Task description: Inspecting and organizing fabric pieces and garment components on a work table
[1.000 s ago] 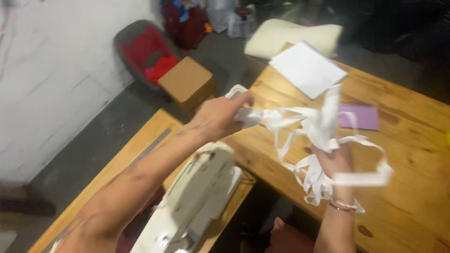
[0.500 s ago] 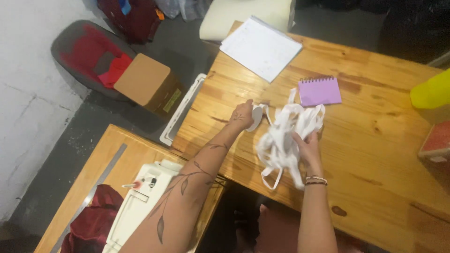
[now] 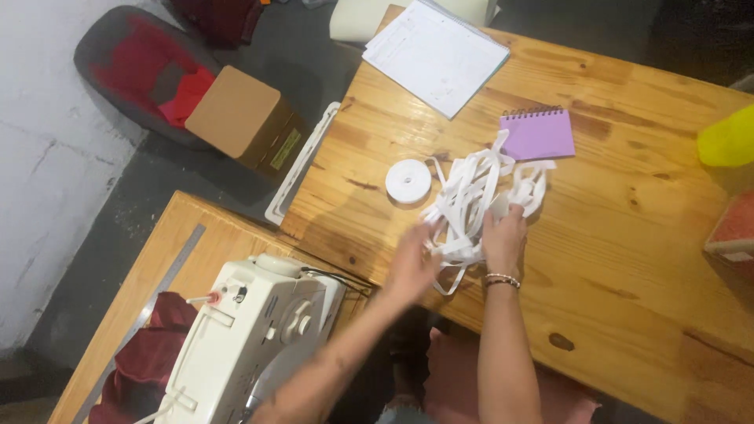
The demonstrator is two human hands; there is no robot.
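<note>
A loose tangle of white fabric tape is gripped by the right hand on the wooden worktop, while the open left hand is held just beside its left edge.

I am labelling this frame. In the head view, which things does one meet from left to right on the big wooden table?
white tape roll → tangle of white strips → purple spiral notepad → yellow object at the right edge

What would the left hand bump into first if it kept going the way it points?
Probably the pile of white tape just beyond the left hand; its blurred fingers already reach the pile's edge.
</note>
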